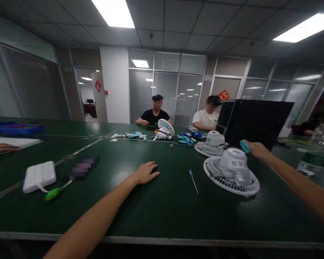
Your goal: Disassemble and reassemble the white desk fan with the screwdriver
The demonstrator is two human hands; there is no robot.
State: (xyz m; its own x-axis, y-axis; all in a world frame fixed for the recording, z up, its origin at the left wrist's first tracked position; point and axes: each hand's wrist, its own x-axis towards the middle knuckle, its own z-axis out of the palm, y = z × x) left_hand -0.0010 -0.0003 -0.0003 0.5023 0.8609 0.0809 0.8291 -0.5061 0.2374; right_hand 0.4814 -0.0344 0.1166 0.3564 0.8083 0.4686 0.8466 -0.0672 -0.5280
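My left hand [145, 173] rests on the green table [162, 212], fingers stretched out and nothing in it. Off to the right, my right hand [259, 151] is raised and closed on a small light-blue round part [245, 146]; its exact kind I cannot make out. Just left of that hand, a white fan head [234, 162] lies on its round grille. A second white fan head [215, 138] lies behind it in the same way. Between my left hand and the nearer fan head is a screwdriver [191, 174] with a blue handle and thin shaft.
A black box-like case [256, 120] stands behind my right hand. Water bottles [313, 154] are at far right. Left lie a white power adapter [40, 176], a green object [53, 194] and a blurred phone-like thing [85, 167]. Two people sit opposite, near another fan [164, 129].
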